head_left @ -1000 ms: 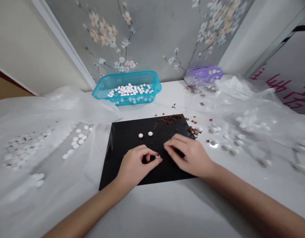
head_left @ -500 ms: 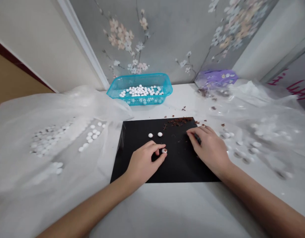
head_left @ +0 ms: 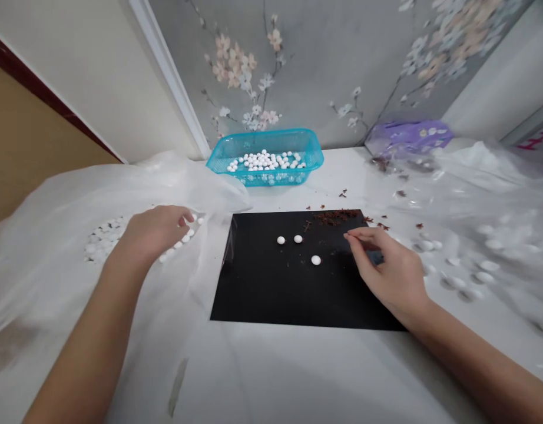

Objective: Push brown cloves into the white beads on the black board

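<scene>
Pellet [head_left: 315, 259] lies free on black mat [head_left: 254, 282]; my left hand [head_left: 154, 232] hovers open at 9 o'clock; my right fingers [head_left: 348, 234] pinch closed, nothing visible held.

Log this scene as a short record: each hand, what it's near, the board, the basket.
left hand: fingers curled just above white pellets on a clear plastic sheet
right hand: fingertips pinched together over the black board's right side; cannot tell if they hold anything
black board: bears three white pellets and brown bits
teal plastic basket: beyond the board, holding many more pellets
</scene>
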Tool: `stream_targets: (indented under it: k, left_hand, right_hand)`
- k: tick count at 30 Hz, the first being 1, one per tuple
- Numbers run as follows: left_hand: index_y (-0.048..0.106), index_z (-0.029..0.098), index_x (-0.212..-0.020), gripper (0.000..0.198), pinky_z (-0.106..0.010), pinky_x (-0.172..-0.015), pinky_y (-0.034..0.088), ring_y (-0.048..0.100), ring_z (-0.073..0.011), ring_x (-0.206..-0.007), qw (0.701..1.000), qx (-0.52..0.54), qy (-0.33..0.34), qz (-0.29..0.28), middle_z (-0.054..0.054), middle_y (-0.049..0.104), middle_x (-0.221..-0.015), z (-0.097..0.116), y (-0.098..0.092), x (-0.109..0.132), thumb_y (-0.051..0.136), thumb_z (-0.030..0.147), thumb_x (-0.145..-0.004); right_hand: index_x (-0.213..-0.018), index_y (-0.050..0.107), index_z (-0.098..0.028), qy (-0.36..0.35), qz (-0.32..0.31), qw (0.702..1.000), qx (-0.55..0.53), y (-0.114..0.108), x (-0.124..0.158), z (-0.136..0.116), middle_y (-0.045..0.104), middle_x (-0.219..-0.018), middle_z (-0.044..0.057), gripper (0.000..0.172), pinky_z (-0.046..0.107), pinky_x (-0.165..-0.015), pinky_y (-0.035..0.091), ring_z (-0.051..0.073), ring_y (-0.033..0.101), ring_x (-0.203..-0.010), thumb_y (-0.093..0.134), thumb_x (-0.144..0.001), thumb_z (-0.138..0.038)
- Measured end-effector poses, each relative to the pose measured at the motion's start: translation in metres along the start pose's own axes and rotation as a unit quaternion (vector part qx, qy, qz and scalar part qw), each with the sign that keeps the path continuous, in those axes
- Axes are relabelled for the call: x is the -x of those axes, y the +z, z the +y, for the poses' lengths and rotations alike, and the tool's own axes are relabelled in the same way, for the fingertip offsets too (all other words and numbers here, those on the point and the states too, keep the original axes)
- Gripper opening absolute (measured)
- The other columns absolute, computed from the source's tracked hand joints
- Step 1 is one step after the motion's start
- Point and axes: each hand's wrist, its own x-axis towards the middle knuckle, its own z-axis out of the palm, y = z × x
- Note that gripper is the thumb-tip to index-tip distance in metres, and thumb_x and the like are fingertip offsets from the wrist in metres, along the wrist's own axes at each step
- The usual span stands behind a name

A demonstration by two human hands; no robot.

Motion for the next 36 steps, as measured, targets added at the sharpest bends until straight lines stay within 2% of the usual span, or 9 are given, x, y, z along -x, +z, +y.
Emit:
stream_targets:
  k: [6, 9, 11, 13, 15, 18, 21, 25, 36]
  left_hand:
    - [0.066, 0.024, -0.077, 0.015, -0.034, -0.064, 0.039, 0.060, -0.0265, -0.083, 0.999, 0.028, 0.023, -0.025, -0.005, 0.066, -0.098, -0.013, 0.016, -0.023, 0.054, 0.031, -0.070]
    - [0.065, 0.024, -0.079, 0.016, -0.034, -0.061, 0.039, 0.060, -0.0265, -0.079, 0.998, 0.044, 0.028, 0.020, -0.006, 0.067, -0.090, -0.002, 0.007, -0.011, 0.056, 0.035, -0.072]
    - [0.065, 0.025, -0.084, 0.020, -0.032, -0.060, 0.040, 0.060, -0.0233, -0.076, 0.988, 0.116, 0.090, 0.048, -0.004, 0.067, -0.086, 0.018, 0.004, 0.006, 0.056, 0.041, -0.074]
    - [0.064, 0.024, -0.083, 0.020, -0.027, -0.061, 0.042, 0.060, -0.0168, -0.073, 0.946, 0.244, 0.205, 0.060, 0.000, 0.067, -0.083, 0.046, 0.012, 0.027, 0.059, 0.042, -0.075]
    - [0.061, 0.023, -0.085, 0.017, -0.022, -0.058, 0.041, 0.059, -0.0126, -0.070, 0.889, 0.340, 0.308, 0.015, 0.003, 0.067, -0.083, 0.077, 0.030, 0.047, 0.061, 0.038, -0.075]
    - [0.060, 0.025, -0.087, 0.009, -0.021, -0.063, 0.042, 0.058, -0.0087, -0.070, 0.845, 0.358, 0.397, -0.023, 0.006, 0.067, -0.088, 0.109, 0.066, 0.065, 0.060, 0.028, -0.078]
    - [0.058, 0.025, -0.089, 0.013, -0.020, -0.062, 0.041, 0.057, -0.0078, -0.068, 0.840, 0.383, 0.384, -0.036, 0.007, 0.068, -0.087, 0.118, 0.090, 0.068, 0.062, 0.028, -0.077]
    - [0.053, 0.027, -0.095, 0.024, -0.020, -0.059, 0.040, 0.056, -0.0075, -0.065, 0.837, 0.420, 0.347, -0.048, 0.010, 0.070, -0.083, 0.115, 0.098, 0.065, 0.065, 0.031, -0.075]
    - [0.051, 0.026, -0.094, 0.024, -0.022, -0.058, 0.039, 0.055, -0.0079, -0.061, 0.832, 0.440, 0.329, -0.072, 0.009, 0.071, -0.083, 0.115, 0.095, 0.065, 0.064, 0.034, -0.076]
  right_hand:
    - [-0.090, 0.060, -0.022, -0.025, 0.030, 0.999, -0.001, -0.002, 0.000, 0.000, 0.069, -0.079, 0.001, 0.012, 0.023, -0.051, 0.041, 0.014, 0.063, -0.065, 0.051, -0.086, -0.029]
    - [-0.092, 0.059, -0.022, -0.035, 0.043, 0.998, -0.028, -0.003, 0.000, -0.002, 0.069, -0.082, 0.001, 0.011, 0.022, -0.051, 0.042, 0.013, 0.063, -0.064, 0.051, -0.086, -0.027]
    - [-0.091, 0.058, -0.022, -0.056, 0.051, 0.996, -0.042, -0.004, 0.000, -0.003, 0.067, -0.079, 0.001, 0.009, 0.021, -0.050, 0.042, 0.011, 0.060, -0.060, 0.052, -0.086, -0.025]
    - [-0.087, 0.059, -0.021, -0.086, 0.056, 0.993, -0.050, -0.006, -0.001, -0.005, 0.064, -0.077, 0.001, 0.006, 0.022, -0.050, 0.041, 0.010, 0.055, -0.055, 0.053, -0.086, -0.022]
    - [-0.083, 0.059, -0.020, -0.107, 0.047, 0.991, -0.064, -0.007, -0.001, -0.008, 0.060, -0.077, 0.001, 0.005, 0.023, -0.049, 0.041, 0.008, 0.049, -0.050, 0.054, -0.085, -0.021]
    - [-0.081, 0.059, -0.020, -0.097, -0.005, 0.990, -0.104, -0.008, 0.000, -0.013, 0.055, -0.077, 0.001, 0.005, 0.023, -0.047, 0.039, 0.007, 0.043, -0.048, 0.055, -0.084, -0.021]
    - [-0.081, 0.060, -0.021, -0.078, -0.091, 0.980, -0.158, -0.007, 0.005, -0.018, 0.053, -0.077, 0.000, 0.007, 0.021, -0.047, 0.039, 0.008, 0.046, -0.053, 0.054, -0.085, -0.021]
    - [-0.084, 0.060, -0.020, -0.087, -0.193, 0.956, -0.205, -0.007, 0.011, -0.023, 0.052, -0.079, 0.001, 0.011, 0.021, -0.047, 0.038, 0.007, 0.044, -0.053, 0.050, -0.086, -0.018]
    - [-0.084, 0.059, -0.018, -0.197, -0.228, 0.939, -0.166, -0.005, 0.015, -0.019, 0.056, -0.082, 0.003, 0.017, 0.021, -0.049, 0.039, 0.008, 0.052, -0.058, 0.043, -0.086, -0.012]
